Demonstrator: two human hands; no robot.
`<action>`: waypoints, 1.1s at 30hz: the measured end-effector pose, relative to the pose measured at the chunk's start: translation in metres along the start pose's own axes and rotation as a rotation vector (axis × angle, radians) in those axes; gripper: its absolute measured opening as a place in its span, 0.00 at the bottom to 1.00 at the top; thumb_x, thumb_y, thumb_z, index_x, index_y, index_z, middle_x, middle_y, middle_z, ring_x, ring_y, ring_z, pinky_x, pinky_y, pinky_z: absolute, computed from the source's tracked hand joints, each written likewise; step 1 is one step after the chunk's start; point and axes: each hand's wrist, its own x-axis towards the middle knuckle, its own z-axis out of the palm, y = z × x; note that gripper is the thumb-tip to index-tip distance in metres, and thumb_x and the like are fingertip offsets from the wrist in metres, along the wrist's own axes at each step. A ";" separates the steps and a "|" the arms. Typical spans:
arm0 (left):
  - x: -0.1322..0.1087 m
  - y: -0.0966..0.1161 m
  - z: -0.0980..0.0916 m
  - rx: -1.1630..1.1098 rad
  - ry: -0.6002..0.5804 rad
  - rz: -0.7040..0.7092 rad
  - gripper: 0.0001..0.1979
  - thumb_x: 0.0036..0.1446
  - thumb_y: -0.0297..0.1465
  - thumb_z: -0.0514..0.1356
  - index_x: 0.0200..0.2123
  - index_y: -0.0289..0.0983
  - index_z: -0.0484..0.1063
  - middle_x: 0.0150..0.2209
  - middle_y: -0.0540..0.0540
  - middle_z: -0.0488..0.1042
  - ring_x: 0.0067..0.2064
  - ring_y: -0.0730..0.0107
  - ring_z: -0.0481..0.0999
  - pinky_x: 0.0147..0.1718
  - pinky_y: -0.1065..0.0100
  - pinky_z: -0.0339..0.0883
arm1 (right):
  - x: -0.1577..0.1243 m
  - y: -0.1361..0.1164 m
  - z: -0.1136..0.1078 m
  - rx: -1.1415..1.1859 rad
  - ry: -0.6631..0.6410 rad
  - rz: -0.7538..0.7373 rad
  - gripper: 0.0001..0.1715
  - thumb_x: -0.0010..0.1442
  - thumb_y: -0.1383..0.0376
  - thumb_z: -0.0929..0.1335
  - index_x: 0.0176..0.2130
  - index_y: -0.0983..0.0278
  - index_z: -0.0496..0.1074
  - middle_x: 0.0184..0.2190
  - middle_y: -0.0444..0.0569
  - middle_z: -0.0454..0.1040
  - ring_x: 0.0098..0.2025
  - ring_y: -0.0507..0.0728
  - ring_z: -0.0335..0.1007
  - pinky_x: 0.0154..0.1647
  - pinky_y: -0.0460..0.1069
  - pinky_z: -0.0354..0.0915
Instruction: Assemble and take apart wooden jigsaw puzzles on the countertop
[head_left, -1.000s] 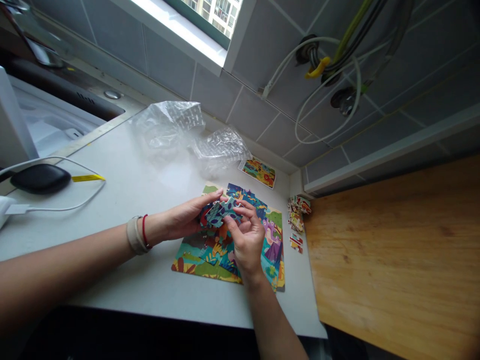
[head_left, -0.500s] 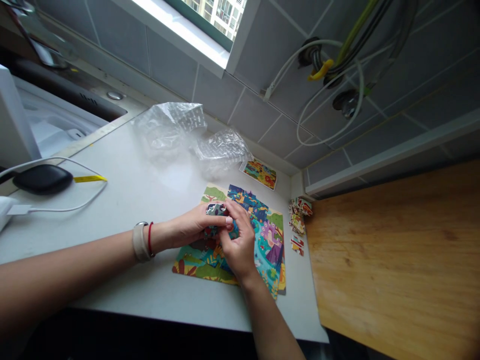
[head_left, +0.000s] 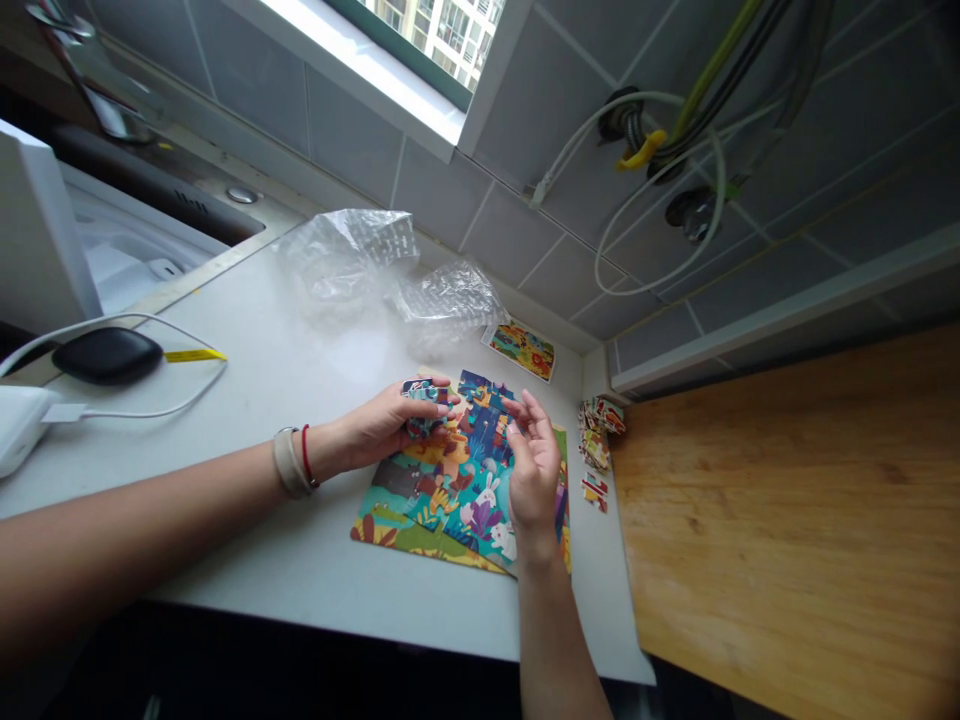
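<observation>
A colourful jigsaw puzzle [head_left: 450,490] lies flat on the white counter [head_left: 300,380]. My left hand [head_left: 390,425] is closed on a small stack of puzzle pieces [head_left: 424,400], held just above the puzzle's far left corner. My right hand [head_left: 534,465] hovers over the puzzle's right side with fingers apart and slightly curled, holding nothing that I can see. A bracelet and a red string circle my left wrist.
Loose puzzle pieces [head_left: 596,440] lie in a small pile at the counter's right edge, beside a wooden surface [head_left: 787,520]. A picture card [head_left: 521,348] and crumpled clear plastic bags [head_left: 390,270] sit by the tiled wall. A black device [head_left: 109,355] with a white cable lies at left.
My right hand has let go of the pieces and moved right, over the puzzle. My left hand keeps the stack and has shifted slightly toward the far left corner.
</observation>
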 end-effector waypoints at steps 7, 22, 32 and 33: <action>0.001 0.002 -0.002 -0.005 -0.019 0.016 0.24 0.48 0.17 0.73 0.48 0.37 0.75 0.41 0.43 0.83 0.38 0.64 0.85 0.37 0.69 0.79 | -0.031 -0.035 0.003 -0.510 -0.498 -0.083 0.16 0.64 0.60 0.74 0.51 0.60 0.79 0.48 0.53 0.77 0.53 0.64 0.74 0.57 0.60 0.69; 0.000 0.003 -0.003 -0.019 -0.077 -0.001 0.16 0.53 0.27 0.75 0.44 0.35 0.77 0.41 0.41 0.84 0.39 0.65 0.85 0.37 0.70 0.81 | -0.074 -0.044 0.011 -0.749 -0.511 -0.129 0.24 0.55 0.65 0.80 0.51 0.62 0.78 0.49 0.53 0.80 0.54 0.67 0.74 0.58 0.63 0.70; -0.003 0.007 0.000 -0.106 -0.091 -0.068 0.17 0.61 0.44 0.70 0.41 0.36 0.76 0.36 0.43 0.83 0.36 0.65 0.84 0.35 0.69 0.79 | -0.038 -0.067 -0.008 -0.640 -0.365 -0.470 0.20 0.63 0.64 0.75 0.55 0.59 0.79 0.51 0.54 0.80 0.53 0.62 0.75 0.57 0.59 0.72; -0.002 0.005 -0.002 -0.097 -0.114 -0.073 0.18 0.61 0.45 0.70 0.42 0.36 0.76 0.37 0.43 0.83 0.35 0.65 0.84 0.34 0.69 0.79 | -0.031 -0.070 -0.009 -0.642 -0.352 -0.488 0.19 0.64 0.63 0.75 0.55 0.58 0.79 0.52 0.53 0.80 0.53 0.62 0.75 0.57 0.59 0.72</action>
